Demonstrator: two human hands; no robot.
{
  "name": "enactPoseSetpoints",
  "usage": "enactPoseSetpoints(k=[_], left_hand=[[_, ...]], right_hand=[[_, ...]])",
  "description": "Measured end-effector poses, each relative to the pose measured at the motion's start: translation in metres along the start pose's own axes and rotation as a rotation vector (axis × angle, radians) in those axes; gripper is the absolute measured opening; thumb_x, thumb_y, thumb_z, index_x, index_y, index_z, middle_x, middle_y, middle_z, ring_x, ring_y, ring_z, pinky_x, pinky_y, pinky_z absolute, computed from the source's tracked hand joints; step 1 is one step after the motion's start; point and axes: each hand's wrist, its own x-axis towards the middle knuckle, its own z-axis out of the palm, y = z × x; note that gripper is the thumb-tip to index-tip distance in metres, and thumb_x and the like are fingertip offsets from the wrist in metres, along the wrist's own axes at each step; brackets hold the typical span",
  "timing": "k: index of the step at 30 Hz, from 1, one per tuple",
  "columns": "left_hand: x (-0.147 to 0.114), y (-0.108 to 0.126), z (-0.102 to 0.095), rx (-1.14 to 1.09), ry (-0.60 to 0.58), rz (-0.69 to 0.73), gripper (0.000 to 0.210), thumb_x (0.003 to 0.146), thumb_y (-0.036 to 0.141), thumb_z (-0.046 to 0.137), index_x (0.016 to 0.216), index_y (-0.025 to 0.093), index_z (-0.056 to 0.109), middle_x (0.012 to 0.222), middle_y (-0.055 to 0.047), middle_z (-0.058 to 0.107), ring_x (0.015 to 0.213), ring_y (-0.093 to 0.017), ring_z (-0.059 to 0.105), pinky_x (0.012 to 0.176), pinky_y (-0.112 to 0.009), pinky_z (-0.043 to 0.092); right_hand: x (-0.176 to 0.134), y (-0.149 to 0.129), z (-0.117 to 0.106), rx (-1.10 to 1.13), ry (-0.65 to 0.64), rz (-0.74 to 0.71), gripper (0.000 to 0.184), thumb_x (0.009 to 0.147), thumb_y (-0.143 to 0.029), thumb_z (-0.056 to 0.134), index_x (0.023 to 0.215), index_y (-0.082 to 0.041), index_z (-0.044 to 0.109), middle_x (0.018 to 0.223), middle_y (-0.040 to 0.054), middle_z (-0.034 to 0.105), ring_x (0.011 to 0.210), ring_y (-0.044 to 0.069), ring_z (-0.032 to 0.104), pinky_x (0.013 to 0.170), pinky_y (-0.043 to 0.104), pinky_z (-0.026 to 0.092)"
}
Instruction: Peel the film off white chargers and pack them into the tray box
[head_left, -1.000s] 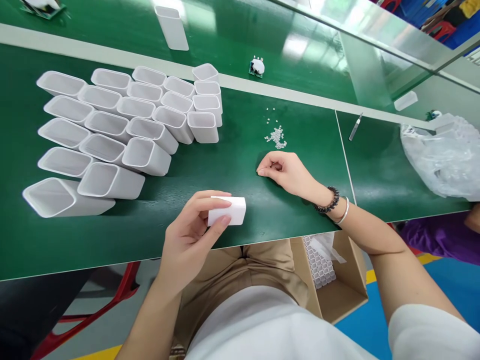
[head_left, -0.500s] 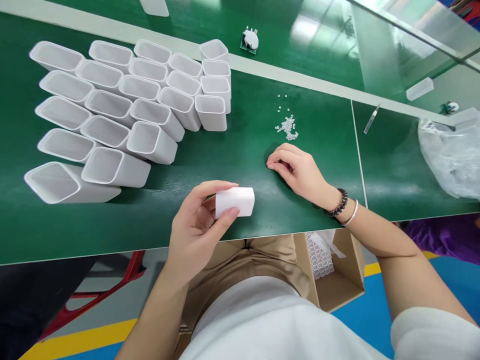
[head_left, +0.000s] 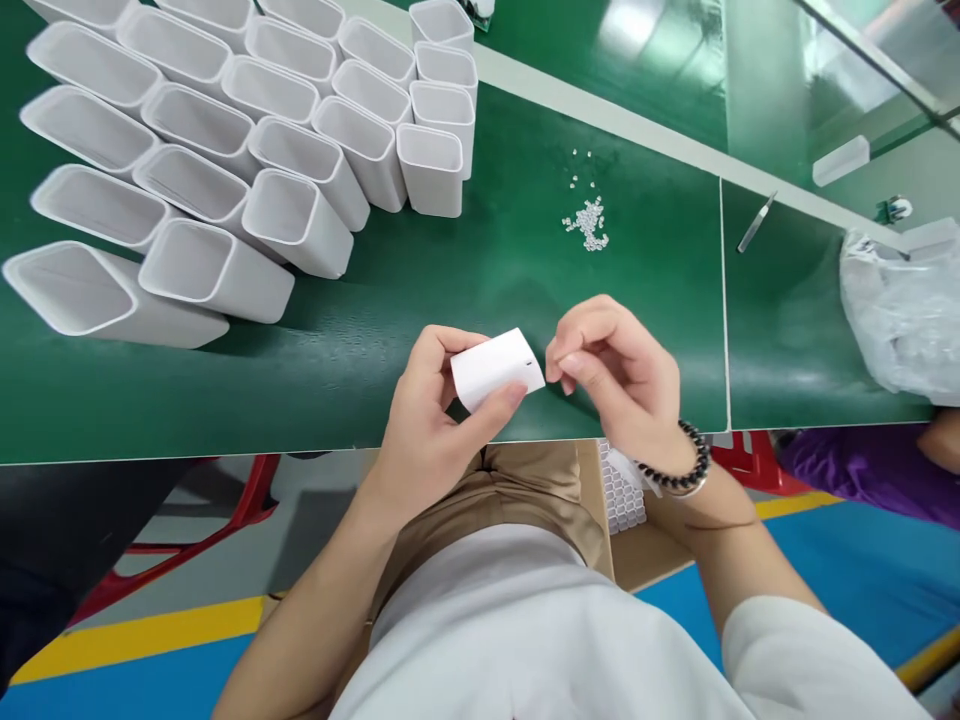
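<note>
My left hand [head_left: 442,410] grips a small white plastic housing [head_left: 495,368] between thumb and fingers, just above the table's front edge. A small dark slot shows near the housing's right end. Close to that end, my right hand [head_left: 619,370] has thumb and fingertips pinched together; whatever lies between them is hidden or too small to make out. Beyond the hands, a little heap of tiny clear pieces [head_left: 589,224] is scattered on the green table [head_left: 465,275]. Many white open-topped housings [head_left: 296,215] stand in rows at the left.
A pen-like tool [head_left: 756,222] and a clear plastic bag [head_left: 892,310] lie on the right. At the back right is another white housing [head_left: 841,160] beside a small circuit board [head_left: 894,209]. Below the table edge stands a cardboard box [head_left: 652,545]. A person's purple sleeve [head_left: 870,462] shows at right.
My right hand has moved from near the tiny pieces toward the housing, still pinched. The left hand has shifted right and tilted the housing, and its slot now shows. The camera view has shifted too.
</note>
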Motion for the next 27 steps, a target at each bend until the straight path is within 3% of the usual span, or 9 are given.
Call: enactPoseSetpoints(k=[5, 17, 27], left_hand=[[-0.001, -0.004, -0.002, 0.113, 0.006, 0.066, 0.030, 0.083, 0.035, 0.077, 0.105, 0.023, 0.060, 0.093, -0.002, 0.061, 0.071, -0.013, 0.054, 0.053, -0.023, 0.044], [-0.001, -0.006, -0.002, 0.265, -0.019, 0.121, 0.035, 0.080, 0.029, 0.076, 0.105, 0.023, 0.053, 0.096, -0.001, 0.058, 0.076, -0.013, 0.055, 0.058, -0.024, 0.047], [-0.002, -0.007, -0.005, 0.289, -0.028, 0.160, 0.035, 0.082, 0.032, 0.075, 0.106, 0.023, 0.051, 0.097, -0.001, 0.057, 0.077, -0.013, 0.056, 0.059, -0.024, 0.048]], right_hand=[[-0.016, 0.005, 0.015, -0.106, 0.111, -0.123, 0.012, 0.101, -0.020, 0.053, 0.095, -0.024, 0.062, 0.089, 0.0053, 0.064, 0.084, 0.019, 0.064, 0.070, 0.036, 0.057], [-0.012, 0.013, 0.014, -0.198, 0.116, -0.295, 0.015, 0.095, -0.008, 0.058, 0.095, -0.020, 0.068, 0.087, 0.0034, 0.069, 0.081, 0.017, 0.067, 0.068, 0.030, 0.056], [-0.013, 0.015, 0.014, -0.203, 0.118, -0.284, 0.014, 0.094, -0.008, 0.061, 0.096, -0.020, 0.068, 0.088, 0.0033, 0.069, 0.081, 0.017, 0.067, 0.068, 0.031, 0.056]])
